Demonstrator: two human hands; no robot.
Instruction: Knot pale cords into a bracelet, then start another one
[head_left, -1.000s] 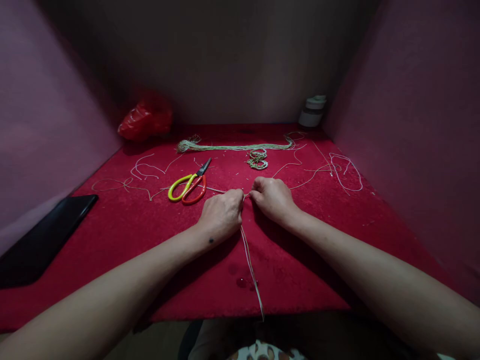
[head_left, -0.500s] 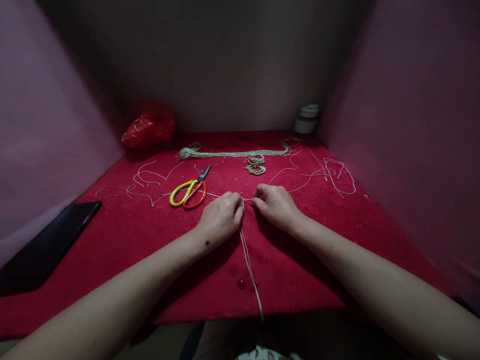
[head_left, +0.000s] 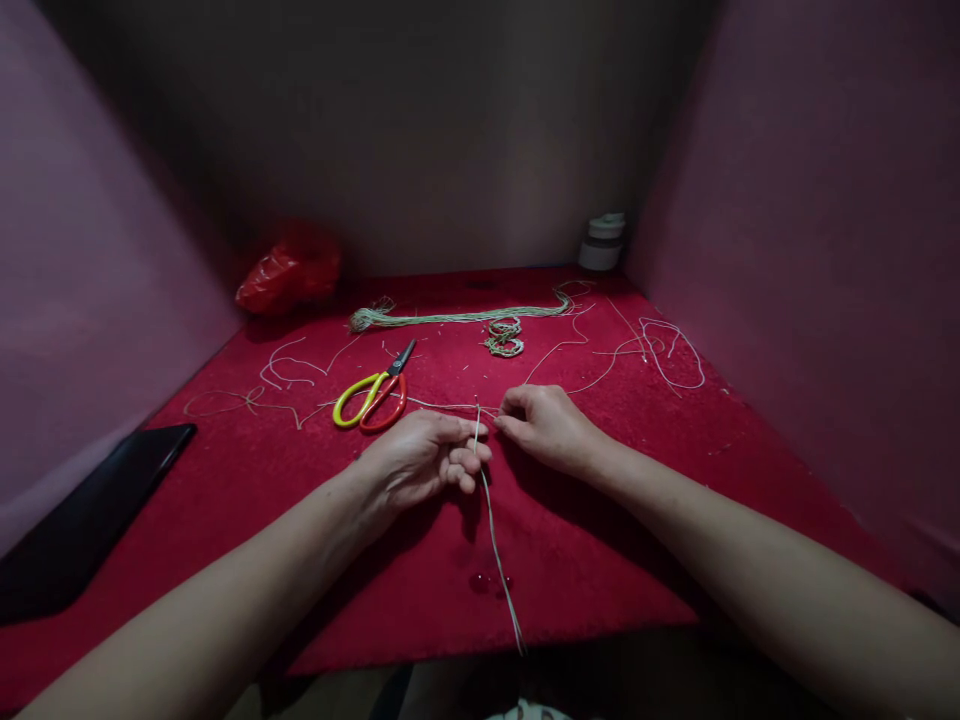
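Pale thin cords run from a small pinned spot near the middle of the red cloth down to its front edge. My left hand is turned partly palm up, fingers apart, with the cords passing across its fingertips. Just right of the pinned spot, my right hand pinches the end of a thin cord between thumb and forefinger. Scissors with one yellow and one red handle lie left of the hands, near a cord that stretches leftward.
Behind lie a long bundle of pale green cords and a small braided coil. A red plastic bag sits back left, a white lidded container back right, a black flat object at left. Loose cord loops lie right.
My left hand has turned from a closed, palm-down grip to palm up with fingers apart. My right hand remains closed near the cord. The whole view has shifted slightly.
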